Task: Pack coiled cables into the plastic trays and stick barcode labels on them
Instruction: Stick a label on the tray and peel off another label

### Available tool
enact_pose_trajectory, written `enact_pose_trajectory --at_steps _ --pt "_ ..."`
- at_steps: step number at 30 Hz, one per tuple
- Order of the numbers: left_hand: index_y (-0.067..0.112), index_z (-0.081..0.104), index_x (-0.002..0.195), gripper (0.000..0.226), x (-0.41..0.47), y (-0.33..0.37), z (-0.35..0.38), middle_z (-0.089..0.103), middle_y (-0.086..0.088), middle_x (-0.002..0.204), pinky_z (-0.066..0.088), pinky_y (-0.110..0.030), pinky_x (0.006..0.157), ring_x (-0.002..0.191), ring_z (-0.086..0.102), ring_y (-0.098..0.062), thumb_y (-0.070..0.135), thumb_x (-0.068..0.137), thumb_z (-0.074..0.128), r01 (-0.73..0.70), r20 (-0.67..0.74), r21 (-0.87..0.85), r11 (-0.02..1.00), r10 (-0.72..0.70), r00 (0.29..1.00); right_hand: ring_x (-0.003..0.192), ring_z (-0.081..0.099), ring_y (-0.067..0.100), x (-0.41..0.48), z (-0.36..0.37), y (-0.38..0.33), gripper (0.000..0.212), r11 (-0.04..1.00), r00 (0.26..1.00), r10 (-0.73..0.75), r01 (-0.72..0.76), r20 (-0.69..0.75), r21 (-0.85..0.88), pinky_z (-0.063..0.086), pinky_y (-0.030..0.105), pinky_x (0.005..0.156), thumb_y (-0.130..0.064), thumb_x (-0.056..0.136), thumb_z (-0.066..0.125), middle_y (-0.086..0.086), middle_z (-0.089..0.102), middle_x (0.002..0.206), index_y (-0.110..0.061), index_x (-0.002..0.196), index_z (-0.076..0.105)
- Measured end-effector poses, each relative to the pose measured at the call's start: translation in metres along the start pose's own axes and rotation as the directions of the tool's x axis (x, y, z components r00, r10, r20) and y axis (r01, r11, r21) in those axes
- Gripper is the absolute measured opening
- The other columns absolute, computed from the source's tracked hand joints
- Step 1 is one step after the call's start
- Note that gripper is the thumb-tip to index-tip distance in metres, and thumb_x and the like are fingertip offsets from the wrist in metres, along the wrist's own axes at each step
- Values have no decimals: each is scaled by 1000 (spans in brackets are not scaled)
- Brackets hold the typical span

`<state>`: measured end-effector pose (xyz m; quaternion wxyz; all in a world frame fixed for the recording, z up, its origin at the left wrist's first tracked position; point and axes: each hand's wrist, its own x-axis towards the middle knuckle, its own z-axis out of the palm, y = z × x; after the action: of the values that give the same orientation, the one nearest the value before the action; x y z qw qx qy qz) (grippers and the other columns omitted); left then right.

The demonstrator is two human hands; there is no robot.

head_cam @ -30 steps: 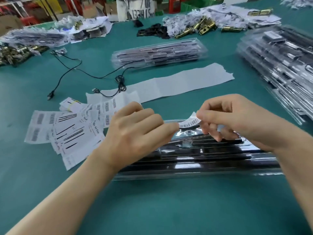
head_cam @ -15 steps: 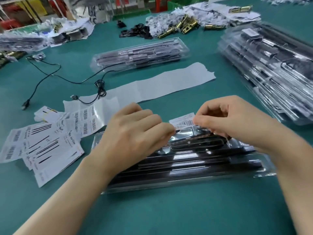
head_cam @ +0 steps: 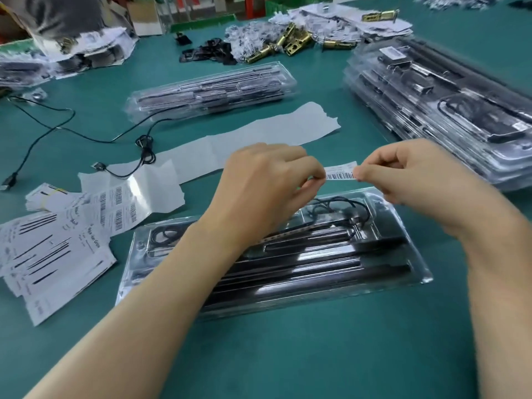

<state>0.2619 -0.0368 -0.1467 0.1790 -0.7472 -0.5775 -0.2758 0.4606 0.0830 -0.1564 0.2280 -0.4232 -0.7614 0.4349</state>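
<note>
We've got the barcode label (head_cam: 341, 172) pinched at its ends between left hand (head_cam: 267, 180) and right hand (head_cam: 414, 174), just above the tray (head_cam: 417, 264); it looks flimsy, light and sticky, so edges only.

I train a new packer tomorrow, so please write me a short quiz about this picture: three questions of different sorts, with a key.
1. True or false: the barcode label is already stuck on the near tray.
2. Left hand, right hand: which pinches the label? A) left only B) right only C) both
3. Fill the gap: the stack of trays lies on the person's ___ side.
Key: 1 false; 2 C; 3 right.
</note>
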Motion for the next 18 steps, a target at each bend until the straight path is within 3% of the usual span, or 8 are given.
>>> enact_pose_trajectory --at_steps 5,9,18 --pt "18 77 83 14 -8 1 5 69 4 75 50 -36 60 65 65 -23 23 96 71 -66 98 -7 998 66 993 50 49 6 -3 -4 2 13 992 998 15 -7 60 -128 45 35 63 -49 81 75 -9 61 54 -36 83 78" --pt "21 74 80 16 -18 7 7 67 7 72 34 -26 60 63 61 -20 22 95 71 -101 140 24 995 97 985 43 48 3 -5 -5 2 11 974 992 43 -16 118 -226 46 32 59 -48 81 77 -9 61 52 -38 76 77" --pt "19 72 78 20 -23 9 12 63 4 70 42 -32 56 61 58 -22 19 97 66 -142 135 80 987 131 982 42 45 8 -6 -4 5 16 959 984 92 -48 150 -279 43 29 57 -52 79 79 -3 59 49 -36 77 77"
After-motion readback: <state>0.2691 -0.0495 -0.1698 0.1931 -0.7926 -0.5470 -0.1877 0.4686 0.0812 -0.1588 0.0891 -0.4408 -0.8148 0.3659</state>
